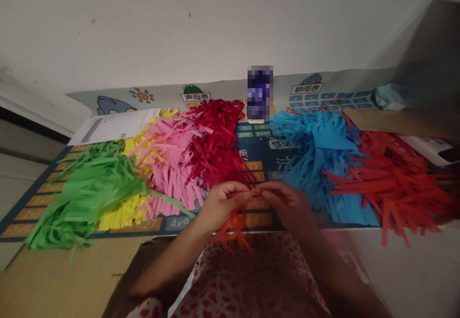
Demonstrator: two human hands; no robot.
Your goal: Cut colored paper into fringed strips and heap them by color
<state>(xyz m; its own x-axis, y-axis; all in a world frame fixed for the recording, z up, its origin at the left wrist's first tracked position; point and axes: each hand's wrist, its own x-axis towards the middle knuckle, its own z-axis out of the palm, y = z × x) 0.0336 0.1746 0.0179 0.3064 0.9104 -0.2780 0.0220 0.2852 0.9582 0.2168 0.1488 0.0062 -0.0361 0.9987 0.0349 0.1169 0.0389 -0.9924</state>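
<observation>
Both hands meet over the front edge of the table, pinching a piece of orange-red fringed paper (234, 227) whose strips hang down toward my lap. My left hand (224, 205) is closed on its upper edge. My right hand (285, 200) pinches the other end of it, with thumb and forefinger together. Beyond my left hand lie pink fringed paper (165, 164) and dark red fringed paper (215, 150). Blue fringed paper (323, 164) lies just past my right hand. How the piece is folded between the fingertips is too blurred to make out.
Green fringed paper (86, 193) and yellow fringed paper (124, 212) lie at the left, red fringed paper (406, 179) at the right. White sheets (115, 125) lie at the back left. A phone with a blurred screen (259, 95) leans at the wall. A printed mat (168, 223) covers the table.
</observation>
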